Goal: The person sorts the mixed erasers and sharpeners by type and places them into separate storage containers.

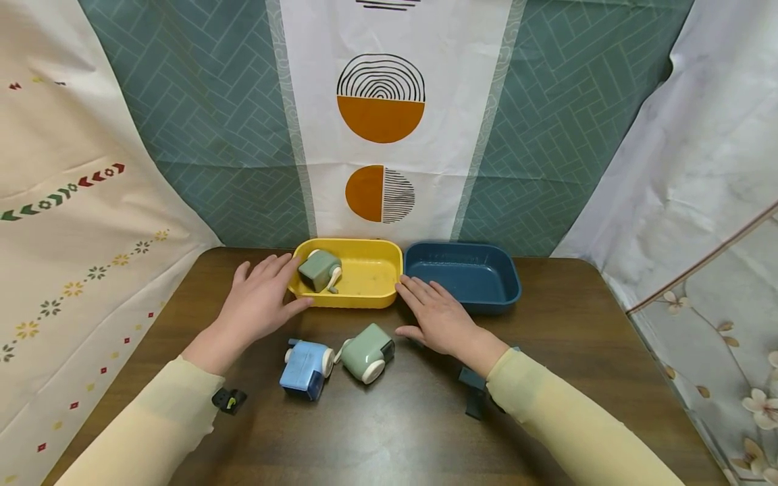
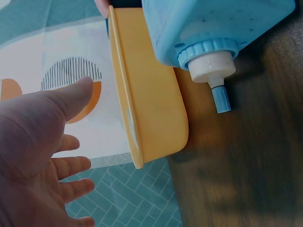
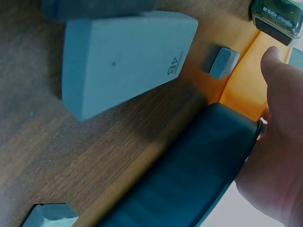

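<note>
My left hand [image 1: 258,300] is at the left end of the yellow tray [image 1: 346,302], fingers spread, the thumb by its front rim. At that tray's front right corner my right hand [image 1: 437,316] reaches with straight fingers; the fingertips are at the rim, and whether they press it I cannot tell. A green crank pencil sharpener [image 1: 319,271] lies inside the yellow tray, its handle to the right. In front, on the table, lie a blue crank pencil sharpener [image 1: 302,368] and a second green pencil sharpener [image 1: 366,352]. Neither hand holds anything.
A dark blue tray [image 1: 462,308] stands beside the yellow one, nothing visible in it. Under and beside my right forearm lie several blue-grey erasers [image 1: 473,378], one marked 4B [image 3: 128,61]. Patterned cloths [image 1: 231,121] hang behind the wooden table [image 1: 389,439].
</note>
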### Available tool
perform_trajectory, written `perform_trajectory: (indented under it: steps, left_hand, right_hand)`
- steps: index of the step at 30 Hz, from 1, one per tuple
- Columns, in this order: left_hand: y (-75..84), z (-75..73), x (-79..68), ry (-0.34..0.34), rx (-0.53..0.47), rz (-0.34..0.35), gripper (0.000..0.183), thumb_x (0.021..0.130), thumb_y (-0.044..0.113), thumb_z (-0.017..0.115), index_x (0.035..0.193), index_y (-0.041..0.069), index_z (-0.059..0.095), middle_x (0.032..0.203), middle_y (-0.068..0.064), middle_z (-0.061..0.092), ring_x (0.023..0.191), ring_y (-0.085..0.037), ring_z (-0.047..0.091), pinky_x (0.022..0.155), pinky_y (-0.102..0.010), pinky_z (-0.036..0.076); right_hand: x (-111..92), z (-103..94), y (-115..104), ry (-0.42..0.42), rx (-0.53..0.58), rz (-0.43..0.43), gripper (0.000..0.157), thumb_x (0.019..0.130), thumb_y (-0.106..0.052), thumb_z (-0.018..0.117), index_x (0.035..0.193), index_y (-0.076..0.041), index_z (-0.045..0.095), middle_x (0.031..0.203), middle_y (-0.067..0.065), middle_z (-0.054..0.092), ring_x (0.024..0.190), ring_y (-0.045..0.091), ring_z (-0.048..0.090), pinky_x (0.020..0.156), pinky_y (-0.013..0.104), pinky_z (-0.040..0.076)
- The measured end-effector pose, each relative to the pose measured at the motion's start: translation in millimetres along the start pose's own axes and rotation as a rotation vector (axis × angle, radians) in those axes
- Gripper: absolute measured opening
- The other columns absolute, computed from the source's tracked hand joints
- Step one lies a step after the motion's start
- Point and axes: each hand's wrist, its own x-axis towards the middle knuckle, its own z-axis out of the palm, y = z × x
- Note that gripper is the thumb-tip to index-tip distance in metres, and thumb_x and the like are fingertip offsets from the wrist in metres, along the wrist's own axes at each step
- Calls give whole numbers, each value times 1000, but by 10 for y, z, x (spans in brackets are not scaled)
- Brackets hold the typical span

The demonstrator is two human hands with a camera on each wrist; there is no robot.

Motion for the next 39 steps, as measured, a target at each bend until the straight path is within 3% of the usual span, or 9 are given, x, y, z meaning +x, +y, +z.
perform_trajectory:
  steps: [21,39]
  left_hand:
    - [128,-22,-428,-33,10,32,93,98,54,82,167,2,46,167,-25,48,153,-50,43,122,-78,22]
    - [254,35,-676,-55,16,57,99,95,61,82,168,5,46,168,-22,47,152,-49,46,120,-80,24]
  right_hand:
    - [3,-8,-3,7,2,-3,93,109,-65,57,178,-12,23,184,8,17,168,29,24,135,52,19]
    - [-4,-9,-11,22,19,-5,92,109,-63,61,177,-10,27,183,10,21,167,31,26,134,54,21]
